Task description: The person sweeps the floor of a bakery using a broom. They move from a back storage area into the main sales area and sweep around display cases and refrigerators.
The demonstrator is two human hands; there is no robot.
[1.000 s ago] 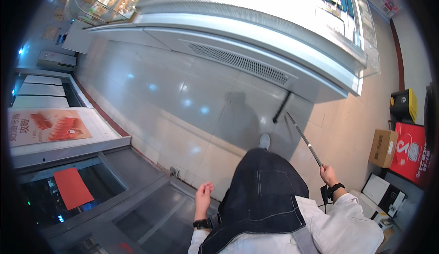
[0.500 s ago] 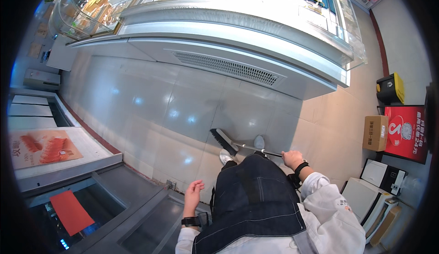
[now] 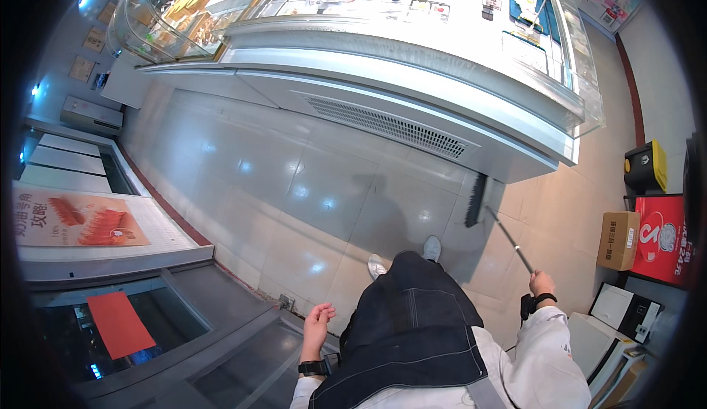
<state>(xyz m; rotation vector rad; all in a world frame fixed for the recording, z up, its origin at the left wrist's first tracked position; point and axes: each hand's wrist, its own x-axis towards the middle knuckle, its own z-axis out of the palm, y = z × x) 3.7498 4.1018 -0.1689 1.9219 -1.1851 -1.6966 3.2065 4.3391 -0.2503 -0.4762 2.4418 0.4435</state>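
Note:
My right hand (image 3: 543, 284) is closed round the upper part of a broom's thin handle, out to the right of my body. The broom (image 3: 476, 201) has a dark bristle head, which rests on the tiled floor close to the base of the display counter. Its handle runs from the head back to my fist. On the left, my left hand (image 3: 317, 326) hangs beside my dark apron (image 3: 412, 298) with its fingers loosely stretched and nothing in them. A grey-framed glass door (image 3: 243, 357) lies nearest to that hand.
A lit glass display counter (image 3: 412, 63) with a vent grille (image 3: 387, 125) spans the far side. To the right stand a black and yellow bin (image 3: 646, 167), a cardboard box (image 3: 617, 240), a red sign (image 3: 660, 240) and a white appliance (image 3: 615, 306). A red paper (image 3: 121, 324) hangs on the glass at left.
The broom has swung from in front of my feet to the right, its head now near the counter base. My right hand has moved outward with it; my left stays low.

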